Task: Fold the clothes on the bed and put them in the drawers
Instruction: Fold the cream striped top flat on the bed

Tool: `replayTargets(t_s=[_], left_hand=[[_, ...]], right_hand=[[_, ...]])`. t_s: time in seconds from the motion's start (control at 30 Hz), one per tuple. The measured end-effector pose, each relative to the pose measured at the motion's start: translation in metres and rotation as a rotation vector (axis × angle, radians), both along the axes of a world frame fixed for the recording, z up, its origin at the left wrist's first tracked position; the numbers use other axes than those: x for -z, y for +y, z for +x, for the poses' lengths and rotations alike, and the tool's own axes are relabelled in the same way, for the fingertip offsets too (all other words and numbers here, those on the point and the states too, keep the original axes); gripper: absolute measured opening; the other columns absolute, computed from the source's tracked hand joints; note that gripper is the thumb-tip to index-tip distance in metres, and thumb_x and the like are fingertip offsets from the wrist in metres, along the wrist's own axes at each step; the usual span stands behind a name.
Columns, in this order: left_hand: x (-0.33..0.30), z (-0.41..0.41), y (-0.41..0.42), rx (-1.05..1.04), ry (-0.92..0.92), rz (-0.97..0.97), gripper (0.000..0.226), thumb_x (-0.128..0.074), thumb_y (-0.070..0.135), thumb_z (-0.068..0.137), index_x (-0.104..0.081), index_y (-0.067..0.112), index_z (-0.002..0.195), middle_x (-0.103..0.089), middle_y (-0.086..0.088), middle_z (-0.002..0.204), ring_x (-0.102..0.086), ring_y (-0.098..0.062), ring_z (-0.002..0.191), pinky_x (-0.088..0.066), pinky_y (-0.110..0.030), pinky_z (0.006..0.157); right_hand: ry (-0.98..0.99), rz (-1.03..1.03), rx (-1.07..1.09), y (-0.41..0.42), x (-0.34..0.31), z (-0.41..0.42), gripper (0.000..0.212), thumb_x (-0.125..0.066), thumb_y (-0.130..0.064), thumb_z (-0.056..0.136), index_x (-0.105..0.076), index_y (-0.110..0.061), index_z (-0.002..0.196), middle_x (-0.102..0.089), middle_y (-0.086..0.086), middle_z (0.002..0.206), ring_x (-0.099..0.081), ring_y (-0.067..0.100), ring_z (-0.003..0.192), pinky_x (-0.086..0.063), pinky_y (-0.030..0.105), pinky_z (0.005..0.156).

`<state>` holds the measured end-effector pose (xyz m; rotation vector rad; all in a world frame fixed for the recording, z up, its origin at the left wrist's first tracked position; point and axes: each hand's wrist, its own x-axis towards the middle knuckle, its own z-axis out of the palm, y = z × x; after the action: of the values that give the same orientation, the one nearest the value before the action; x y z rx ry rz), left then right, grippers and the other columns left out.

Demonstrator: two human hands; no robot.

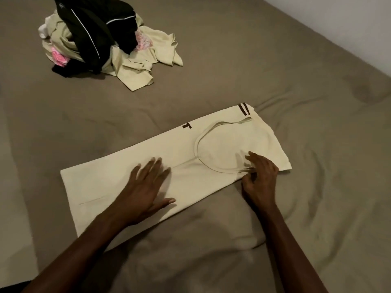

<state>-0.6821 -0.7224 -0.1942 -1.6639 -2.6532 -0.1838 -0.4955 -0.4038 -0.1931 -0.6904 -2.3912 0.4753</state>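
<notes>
A cream T-shirt [169,166] lies flat on the bed [275,60], its sides folded in to form a long narrow band. Its long axis runs diagonally across the sheet: the collar end points toward the bed's far right edge by the wall, the hem end toward the near left. The round neckline faces up near the right end. Dark brown print shows along the band's far edge: one legible letter "T", and two short bars at the far right corner of the garment; nothing further can be read.

The left hand [146,187] rests palm down on the middle of the band, fingers straight and spread, pressing the cloth; this hand is slightly blurred. The right hand [261,176] sits at the near edge of the collar end, its fingers curled and pinching the fabric just beside the neckline rim. Both forearms reach in from the near edge of the bed.

A pile of unfolded clothes [105,39] sits well apart toward the far left corner of the bed: a black garment with thin white piping on top, cream cloth spread beneath it, pink and white pieces showing at the sides. The grey-brown sheet is creased around the shirt. A pale wall [349,24] borders the bed's far right edge.
</notes>
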Motion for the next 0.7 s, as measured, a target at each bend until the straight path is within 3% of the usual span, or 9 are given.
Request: replayTargets(t_s=[0.1, 0.2, 0.27, 0.33, 0.43, 0.5, 0.57, 0.63, 0.7], left_hand=[[-0.005, 0.016, 0.060, 0.116, -0.016, 0.125, 0.065, -0.046, 0.060, 0.099, -0.052, 0.016, 0.146, -0.043, -0.015, 0.157, -0.037, -0.032, 0.147, -0.035, -0.051, 0.116], [-0.006, 0.031, 0.112, 0.169, -0.066, 0.295, 0.047, -0.058, 0.044, 0.098, -0.062, 0.014, 0.134, -0.058, -0.012, 0.142, -0.051, -0.032, 0.134, -0.044, -0.047, 0.105], [-0.004, 0.041, 0.145, 0.185, -0.074, 0.334, 0.042, -0.062, 0.041, 0.096, -0.065, 0.016, 0.129, -0.061, -0.010, 0.138, -0.054, -0.031, 0.130, -0.045, -0.047, 0.102], [0.000, 0.048, 0.171, 0.208, -0.080, 0.349, 0.037, -0.066, 0.039, 0.093, -0.067, 0.017, 0.122, -0.064, -0.008, 0.131, -0.057, -0.029, 0.124, -0.047, -0.046, 0.097], [0.006, 0.052, 0.198, 0.175, -0.152, 0.366, 0.025, -0.068, 0.040, 0.089, -0.070, 0.021, 0.106, -0.068, 0.001, 0.114, -0.061, -0.023, 0.109, -0.048, -0.043, 0.087], [0.009, 0.051, 0.207, 0.110, -0.201, 0.362, 0.017, -0.064, 0.040, 0.090, -0.069, 0.023, 0.093, -0.068, 0.006, 0.102, -0.061, -0.020, 0.098, -0.046, -0.039, 0.079], [0.010, 0.046, 0.214, 0.050, -0.196, 0.344, 0.016, -0.061, 0.037, 0.092, -0.068, 0.023, 0.087, -0.066, 0.007, 0.094, -0.060, -0.019, 0.089, -0.044, -0.037, 0.072], [0.008, 0.042, 0.217, 0.011, -0.220, 0.333, 0.017, -0.061, 0.035, 0.095, -0.067, 0.022, 0.086, -0.064, 0.007, 0.088, -0.060, -0.018, 0.082, -0.045, -0.036, 0.068], [0.005, 0.040, 0.221, -0.013, -0.297, 0.341, 0.021, -0.064, 0.041, 0.095, -0.065, 0.022, 0.086, -0.062, 0.008, 0.085, -0.061, -0.016, 0.074, -0.048, -0.036, 0.063]], right_hand=[[-0.078, 0.027, 0.078, 0.025, 0.000, 0.031, 0.060, -0.064, -0.013, 0.060, -0.069, -0.019, 0.120, -0.060, -0.001, 0.142, -0.052, 0.022, 0.133, -0.031, 0.047, 0.112], [-0.193, 0.069, 0.235, 0.052, 0.009, 0.057, 0.058, -0.057, -0.014, 0.061, -0.069, -0.018, 0.117, -0.059, 0.005, 0.140, -0.051, 0.031, 0.128, -0.034, 0.050, 0.106], [-0.162, 0.020, 0.323, 0.071, 0.013, 0.063, 0.049, -0.057, -0.011, 0.068, -0.071, -0.017, 0.114, -0.061, 0.007, 0.136, -0.051, 0.035, 0.124, -0.038, 0.048, 0.101], [-0.051, -0.111, 0.323, 0.087, 0.013, 0.059, 0.037, -0.061, -0.006, 0.077, -0.075, -0.018, 0.109, -0.062, 0.007, 0.135, -0.049, 0.032, 0.126, -0.045, 0.042, 0.101], [0.086, -0.284, 0.231, 0.104, 0.011, 0.046, 0.028, -0.062, -0.004, 0.086, -0.076, -0.020, 0.105, -0.063, -0.001, 0.135, -0.049, 0.022, 0.130, -0.045, 0.022, 0.102], [0.188, -0.488, 0.150, 0.111, -0.001, 0.034, 0.027, -0.058, -0.008, 0.091, -0.075, -0.021, 0.108, -0.070, -0.002, 0.123, -0.062, 0.020, 0.115, -0.055, 0.035, 0.095], [0.235, -0.644, 0.097, 0.119, -0.014, 0.022, 0.023, -0.059, 0.000, 0.094, -0.075, -0.014, 0.104, -0.073, 0.004, 0.108, -0.068, 0.014, 0.093, -0.058, 0.025, 0.074], [0.239, -0.653, 0.080, 0.130, -0.022, 0.010, 0.019, -0.068, 0.002, 0.089, -0.075, -0.011, 0.101, -0.075, 0.006, 0.101, -0.069, 0.015, 0.089, -0.054, 0.019, 0.071], [0.272, -0.779, 0.095, 0.146, -0.022, -0.001, 0.022, -0.069, 0.003, 0.085, -0.077, -0.009, 0.102, -0.077, 0.006, 0.095, -0.070, 0.017, 0.084, -0.054, 0.026, 0.069]])
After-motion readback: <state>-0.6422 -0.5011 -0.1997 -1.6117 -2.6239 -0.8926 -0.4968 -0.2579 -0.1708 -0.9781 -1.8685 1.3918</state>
